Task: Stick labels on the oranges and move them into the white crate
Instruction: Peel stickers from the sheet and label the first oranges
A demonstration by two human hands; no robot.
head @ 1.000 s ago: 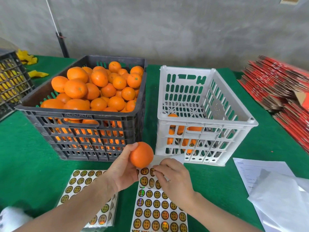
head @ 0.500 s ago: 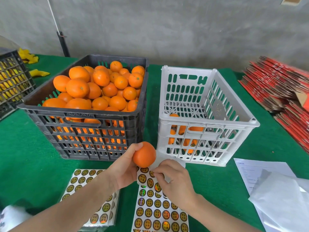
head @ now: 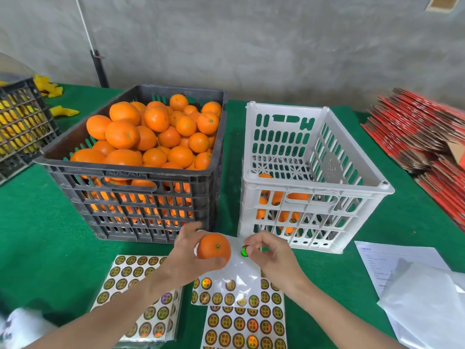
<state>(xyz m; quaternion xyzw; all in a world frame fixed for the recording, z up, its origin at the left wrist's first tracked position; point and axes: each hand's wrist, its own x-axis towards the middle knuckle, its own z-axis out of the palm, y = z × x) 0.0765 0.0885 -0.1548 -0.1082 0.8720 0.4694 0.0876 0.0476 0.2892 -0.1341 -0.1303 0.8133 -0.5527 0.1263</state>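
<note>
Green tablecloth (head: pixel 45 243), grey concrete wall (head: pixel 251 41)

The right hand (head: pixel 274 258) is lifted off the label sheet (head: pixel 239 273) in front of the white crate (head: pixel 314 191) and is now held above it, nearer the crate's front wall. A round label (head: pixel 244 251), on the sheet a second ago, is pinched at its fingertips. The orange (head: pixel 214 249) is turned in the left hand (head: pixel 186 255), so that its stem end now faces up, and is drawn slightly back from the crate's front left corner. The sheet's blank top, covered before, is laid bare.
</note>
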